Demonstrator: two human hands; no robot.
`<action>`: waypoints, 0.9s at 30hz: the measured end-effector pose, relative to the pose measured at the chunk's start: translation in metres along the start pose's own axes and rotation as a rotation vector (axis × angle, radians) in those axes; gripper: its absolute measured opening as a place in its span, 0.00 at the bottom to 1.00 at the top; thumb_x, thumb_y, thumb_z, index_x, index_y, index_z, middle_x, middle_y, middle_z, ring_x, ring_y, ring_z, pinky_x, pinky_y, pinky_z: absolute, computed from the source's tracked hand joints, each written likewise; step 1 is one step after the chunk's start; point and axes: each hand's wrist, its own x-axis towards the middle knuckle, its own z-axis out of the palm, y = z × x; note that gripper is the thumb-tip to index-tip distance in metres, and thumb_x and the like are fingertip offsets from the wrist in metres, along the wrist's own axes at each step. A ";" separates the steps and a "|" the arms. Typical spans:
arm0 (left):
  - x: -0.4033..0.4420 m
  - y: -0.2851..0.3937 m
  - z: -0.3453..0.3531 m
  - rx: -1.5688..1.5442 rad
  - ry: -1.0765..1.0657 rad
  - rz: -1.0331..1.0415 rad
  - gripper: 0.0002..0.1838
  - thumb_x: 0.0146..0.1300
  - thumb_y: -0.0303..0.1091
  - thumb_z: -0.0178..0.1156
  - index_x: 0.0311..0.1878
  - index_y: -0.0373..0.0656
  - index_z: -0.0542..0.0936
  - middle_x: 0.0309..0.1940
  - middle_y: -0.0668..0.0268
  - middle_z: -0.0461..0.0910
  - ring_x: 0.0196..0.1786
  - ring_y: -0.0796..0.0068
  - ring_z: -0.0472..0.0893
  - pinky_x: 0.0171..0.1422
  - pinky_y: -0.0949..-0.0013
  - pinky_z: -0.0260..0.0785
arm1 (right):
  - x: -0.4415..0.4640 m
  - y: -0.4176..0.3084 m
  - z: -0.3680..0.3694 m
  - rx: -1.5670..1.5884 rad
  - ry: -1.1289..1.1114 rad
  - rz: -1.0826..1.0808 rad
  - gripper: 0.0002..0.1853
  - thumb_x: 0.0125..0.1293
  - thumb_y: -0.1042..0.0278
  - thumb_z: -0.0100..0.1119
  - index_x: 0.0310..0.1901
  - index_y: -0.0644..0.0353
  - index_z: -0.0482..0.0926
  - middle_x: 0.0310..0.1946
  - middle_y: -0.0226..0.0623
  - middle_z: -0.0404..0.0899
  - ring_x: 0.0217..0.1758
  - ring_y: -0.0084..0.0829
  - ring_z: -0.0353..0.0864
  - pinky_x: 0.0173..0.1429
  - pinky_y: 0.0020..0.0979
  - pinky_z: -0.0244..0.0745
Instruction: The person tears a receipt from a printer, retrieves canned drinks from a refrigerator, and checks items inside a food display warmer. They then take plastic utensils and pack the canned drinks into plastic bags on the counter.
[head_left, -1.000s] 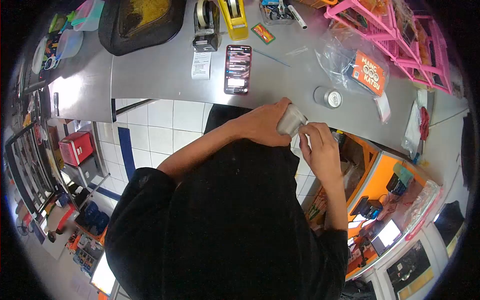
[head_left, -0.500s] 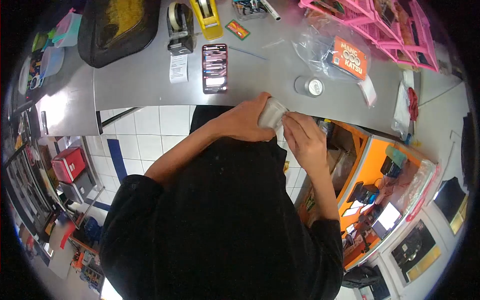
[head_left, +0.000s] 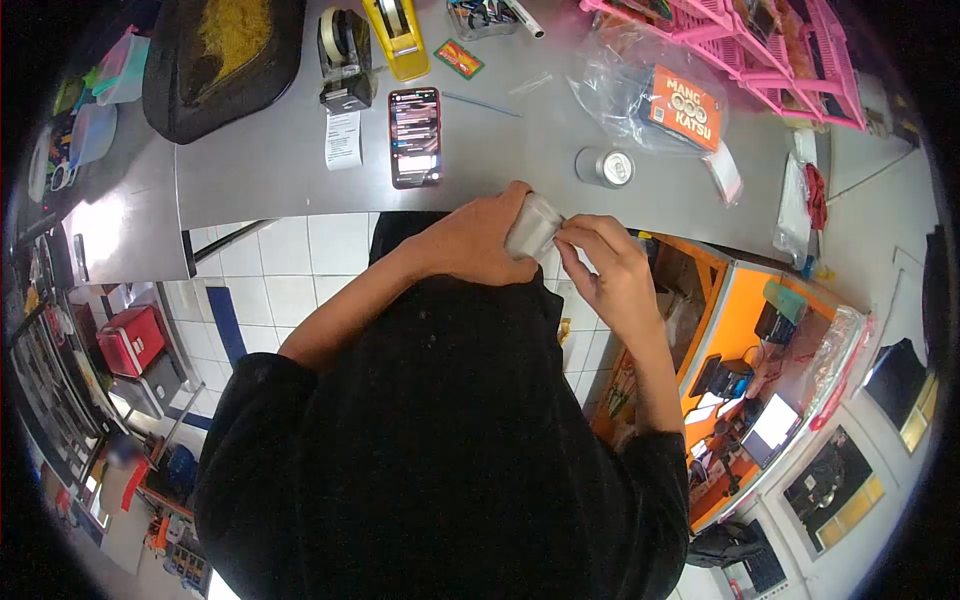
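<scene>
My left hand [head_left: 483, 237] wraps round a pale silver-grey can [head_left: 535, 226], held tilted at the table's front edge. Against the can's right-hand end, the fingertips of my right hand [head_left: 608, 262] are pinched together. What lies between those fingertips is too small to make out. Just beyond the hands, a similar silver can [head_left: 606, 167] rests on the metal table [head_left: 500, 150], its top turned toward me.
Behind the hands lie a phone [head_left: 415, 138], a paper receipt [head_left: 343, 140] and tape dispensers [head_left: 345, 60]. To the right are an orange box [head_left: 685, 108] in clear plastic and a pink basket [head_left: 760, 50]. A black tray [head_left: 225, 65] stands at the back left.
The view has shifted slightly, so the table things appear a little further left. My right fingers have drawn slightly apart from the can's body, pinching near its end; my left hand keeps its hold.
</scene>
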 end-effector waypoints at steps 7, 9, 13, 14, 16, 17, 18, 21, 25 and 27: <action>-0.001 0.002 0.000 0.060 0.004 0.001 0.44 0.52 0.41 0.69 0.67 0.30 0.59 0.50 0.35 0.77 0.55 0.36 0.79 0.61 0.49 0.70 | 0.005 -0.001 0.000 -0.044 -0.025 -0.041 0.15 0.46 0.83 0.70 0.37 0.65 0.79 0.40 0.38 0.80 0.40 0.41 0.82 0.42 0.37 0.81; -0.002 0.002 0.000 0.081 0.028 0.017 0.44 0.51 0.41 0.69 0.66 0.29 0.59 0.50 0.34 0.77 0.55 0.36 0.79 0.61 0.49 0.70 | 0.005 -0.001 0.000 -0.058 -0.029 -0.053 0.15 0.44 0.82 0.70 0.36 0.64 0.79 0.40 0.38 0.79 0.39 0.40 0.82 0.41 0.36 0.80; -0.002 0.006 -0.001 0.089 0.034 -0.003 0.43 0.51 0.41 0.69 0.65 0.29 0.60 0.50 0.34 0.77 0.55 0.36 0.79 0.61 0.49 0.70 | 0.006 -0.002 0.002 -0.089 -0.037 -0.049 0.16 0.43 0.84 0.70 0.36 0.65 0.79 0.38 0.39 0.80 0.39 0.40 0.82 0.42 0.36 0.80; -0.002 0.006 -0.001 0.092 0.042 0.006 0.43 0.50 0.41 0.69 0.65 0.29 0.61 0.50 0.34 0.77 0.55 0.36 0.79 0.61 0.49 0.70 | 0.006 -0.003 0.003 -0.100 -0.038 -0.042 0.16 0.44 0.85 0.70 0.36 0.65 0.79 0.38 0.39 0.81 0.40 0.40 0.83 0.42 0.37 0.81; -0.001 0.004 0.001 0.097 0.058 0.025 0.43 0.50 0.41 0.69 0.64 0.30 0.61 0.50 0.34 0.77 0.56 0.36 0.79 0.62 0.49 0.70 | 0.005 -0.003 0.005 -0.109 -0.038 -0.034 0.17 0.43 0.85 0.69 0.37 0.64 0.78 0.38 0.39 0.81 0.40 0.41 0.83 0.42 0.37 0.80; -0.001 0.004 0.001 0.101 0.056 0.020 0.43 0.50 0.41 0.69 0.64 0.30 0.61 0.50 0.34 0.77 0.56 0.37 0.79 0.62 0.49 0.70 | 0.005 -0.003 0.005 -0.114 -0.038 -0.029 0.17 0.43 0.85 0.69 0.37 0.64 0.78 0.38 0.39 0.80 0.40 0.41 0.83 0.42 0.37 0.80; -0.001 0.003 0.001 0.105 0.055 0.016 0.43 0.50 0.41 0.69 0.65 0.30 0.61 0.50 0.35 0.77 0.56 0.37 0.79 0.62 0.49 0.70 | 0.005 -0.003 0.005 -0.112 -0.042 -0.020 0.17 0.43 0.85 0.69 0.38 0.64 0.78 0.38 0.38 0.80 0.40 0.41 0.82 0.42 0.37 0.80; 0.001 0.004 0.002 0.097 0.039 -0.030 0.43 0.50 0.41 0.70 0.64 0.30 0.61 0.50 0.36 0.77 0.56 0.38 0.79 0.62 0.49 0.70 | 0.004 -0.003 0.006 -0.102 -0.050 0.003 0.17 0.44 0.85 0.69 0.38 0.63 0.77 0.39 0.38 0.79 0.41 0.42 0.82 0.42 0.37 0.79; 0.003 -0.004 0.008 0.073 0.072 -0.017 0.42 0.49 0.42 0.70 0.63 0.30 0.63 0.50 0.38 0.77 0.56 0.39 0.79 0.62 0.49 0.71 | 0.003 -0.002 0.009 -0.106 -0.046 0.010 0.17 0.44 0.83 0.69 0.37 0.64 0.76 0.38 0.39 0.78 0.41 0.42 0.81 0.41 0.38 0.80; 0.003 -0.005 0.009 0.047 0.056 -0.031 0.42 0.49 0.41 0.71 0.63 0.30 0.63 0.51 0.39 0.78 0.56 0.40 0.79 0.62 0.50 0.71 | 0.002 -0.001 0.010 -0.106 -0.046 0.022 0.16 0.45 0.83 0.68 0.37 0.64 0.76 0.38 0.39 0.77 0.41 0.42 0.81 0.41 0.38 0.80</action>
